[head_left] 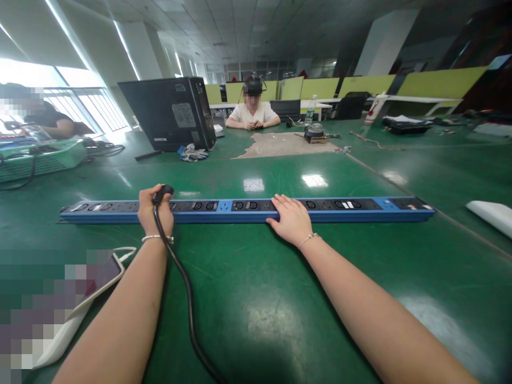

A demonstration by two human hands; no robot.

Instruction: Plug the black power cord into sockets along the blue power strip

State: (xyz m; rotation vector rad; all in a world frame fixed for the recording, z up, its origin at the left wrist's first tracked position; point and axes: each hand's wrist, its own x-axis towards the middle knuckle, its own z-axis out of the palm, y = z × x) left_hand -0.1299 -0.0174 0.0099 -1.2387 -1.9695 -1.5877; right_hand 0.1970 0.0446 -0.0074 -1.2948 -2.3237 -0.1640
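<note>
A long blue power strip (248, 217) with black socket sections lies crosswise on the green table (240, 277). My left hand (157, 209) is closed around a black plug (166, 191) just over the strip's left part. From the plug a black cable (188, 288) hangs down and runs toward the table's near edge. Whether the plug touches a socket is hidden by my fingers. My right hand (291, 217) rests on the strip right of its middle, fingers stretched over the top and thumb on the near side.
Behind the strip stand a black computer case (168, 114), gloves (193, 153) and a green basket (52, 160). A phone on a white stand (68, 330) is at the near left. One person sits opposite, another at the far left. A white object (490, 216) lies right.
</note>
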